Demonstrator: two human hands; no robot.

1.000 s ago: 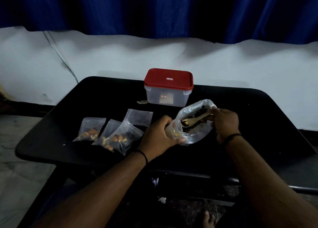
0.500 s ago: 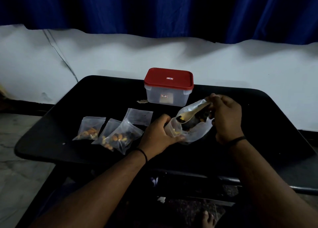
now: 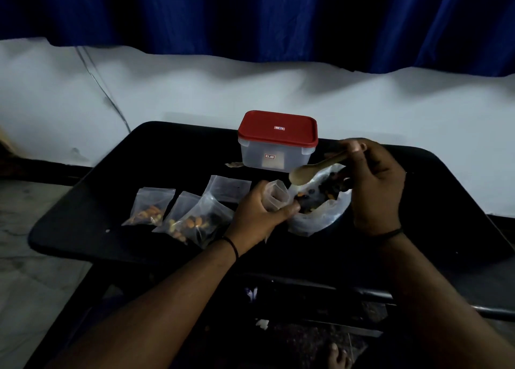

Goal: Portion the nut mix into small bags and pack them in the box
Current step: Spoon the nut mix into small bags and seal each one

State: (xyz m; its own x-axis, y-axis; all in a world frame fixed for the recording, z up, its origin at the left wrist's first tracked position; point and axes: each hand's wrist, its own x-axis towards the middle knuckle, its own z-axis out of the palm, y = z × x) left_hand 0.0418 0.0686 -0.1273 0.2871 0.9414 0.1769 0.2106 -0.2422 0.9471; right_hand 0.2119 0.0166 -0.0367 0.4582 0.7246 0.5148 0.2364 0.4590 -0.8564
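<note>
- Head view: a black table [image 3: 172, 157] carries everything; behind it a pale wall and, above that, a blue curtain [image 3: 250, 15].
- The left hand [image 3: 257, 212] is curled round a small clear bag [image 3: 276, 198], holding it upright with its mouth open, just left of the large bag.
- The right hand [image 3: 373, 185] pinches the handle of a wooden spoon [image 3: 315, 169] between thumb and fingertips; the spoon slants down to the left, with its bowl above the gap between the small bag's mouth and the large bag. Whether the bowl carries any nuts cannot be told.
- The large bag of nut mix [image 3: 320, 207] lies open on the table under the spoon, between the 2 hands, with dark and orange pieces showing inside.
- The box [image 3: 277, 143], clear with a red lid [image 3: 278, 127] closed on it, stands at the far middle of the table, just beyond the large bag.
- Left of the left hand lie 3 filled small bags: 1 furthest left [image 3: 149, 208], 1 in the middle [image 3: 181, 210] partly under the nearest one [image 3: 206, 221], whose right edge touches the left wrist area.
- 1 flat, seemingly empty small bag [image 3: 230, 187] lies just beyond those, between them and the box.
- A thin dark band circles each wrist.
- A small scrap [image 3: 234, 164] sits on the table by the box's left foot; what it is cannot be told.
</note>
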